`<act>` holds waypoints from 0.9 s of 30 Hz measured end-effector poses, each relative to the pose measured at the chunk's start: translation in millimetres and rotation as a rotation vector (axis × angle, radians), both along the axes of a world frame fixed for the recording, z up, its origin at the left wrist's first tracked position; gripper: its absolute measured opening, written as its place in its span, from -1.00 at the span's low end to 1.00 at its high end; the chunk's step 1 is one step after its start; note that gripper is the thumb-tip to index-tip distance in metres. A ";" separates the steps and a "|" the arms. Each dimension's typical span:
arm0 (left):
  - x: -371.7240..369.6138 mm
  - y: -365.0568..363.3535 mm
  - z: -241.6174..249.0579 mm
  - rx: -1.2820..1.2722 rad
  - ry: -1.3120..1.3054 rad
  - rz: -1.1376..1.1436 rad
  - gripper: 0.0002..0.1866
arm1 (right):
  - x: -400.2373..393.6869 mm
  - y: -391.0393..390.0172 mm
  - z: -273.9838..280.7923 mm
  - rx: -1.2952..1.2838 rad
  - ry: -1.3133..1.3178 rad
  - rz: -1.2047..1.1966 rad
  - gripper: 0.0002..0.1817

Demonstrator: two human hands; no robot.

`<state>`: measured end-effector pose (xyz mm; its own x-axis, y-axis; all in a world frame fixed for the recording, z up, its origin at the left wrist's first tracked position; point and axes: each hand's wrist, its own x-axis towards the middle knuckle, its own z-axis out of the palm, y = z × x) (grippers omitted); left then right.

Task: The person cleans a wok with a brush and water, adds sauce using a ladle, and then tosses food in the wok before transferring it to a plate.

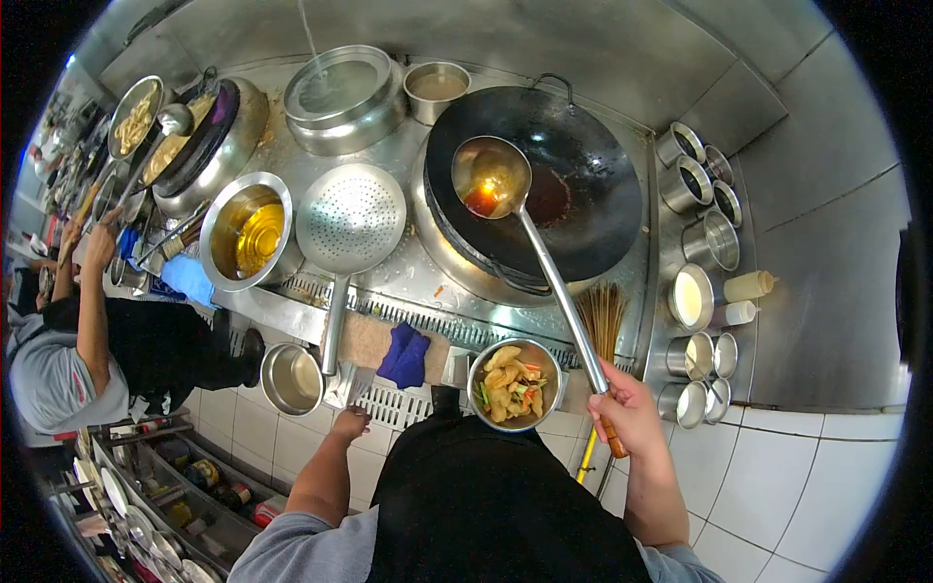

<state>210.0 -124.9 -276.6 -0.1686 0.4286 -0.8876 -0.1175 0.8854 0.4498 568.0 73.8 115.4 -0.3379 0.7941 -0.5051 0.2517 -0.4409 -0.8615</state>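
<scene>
My right hand [627, 408] is closed round the wooden end of a long ladle [552, 253]. Its bowl is over the left part of a black wok [593, 146], with amber and reddish liquid in it. A dark reddish patch lies at the wok's bottom. My left hand [352, 422] is low beside my apron, near the counter's front edge and a metal pot [292, 380]; its fingers are foreshortened, so their grip does not show. Between my arms, a metal bowl [473, 389] holds fried golden pieces with green and red bits.
A perforated skimmer [351, 219] lies beside a pot of yellow oil [258, 238]. A blue cloth [403, 355] and a bamboo brush [603, 316] are near the front edge. Seasoning tins [692, 296] line the right side. A co-worker [73, 364] works at another wok on the left.
</scene>
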 end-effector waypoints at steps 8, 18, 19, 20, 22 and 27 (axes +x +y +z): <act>-1.9 6.1 -10.4 0.000 0.005 -0.044 -0.58 | 10.7 -13.7 8.4 0.003 -0.042 0.001 -0.34; -2.7 16.8 1.1 0.001 0.009 -0.014 -0.61 | 11.1 -19.8 2.6 0.160 -0.266 0.005 -0.36; -4.0 15.8 -2.5 0.001 0.010 -0.014 -0.61 | 10.1 -17.8 -0.9 0.160 -0.265 0.005 -0.36; -5.5 15.0 -6.0 -0.004 0.003 -0.025 -0.62 | 8.7 -13.2 -5.7 0.198 -0.323 -0.067 -0.37; -6.1 13.5 -7.8 -0.007 -0.004 -0.035 -0.63 | 5.5 -0.5 -8.7 0.237 -0.380 -0.137 -0.38; -9.5 7.8 -9.9 0.002 0.013 -0.057 -0.64 | 8.3 48.4 -15.3 0.340 -0.409 -0.237 -0.40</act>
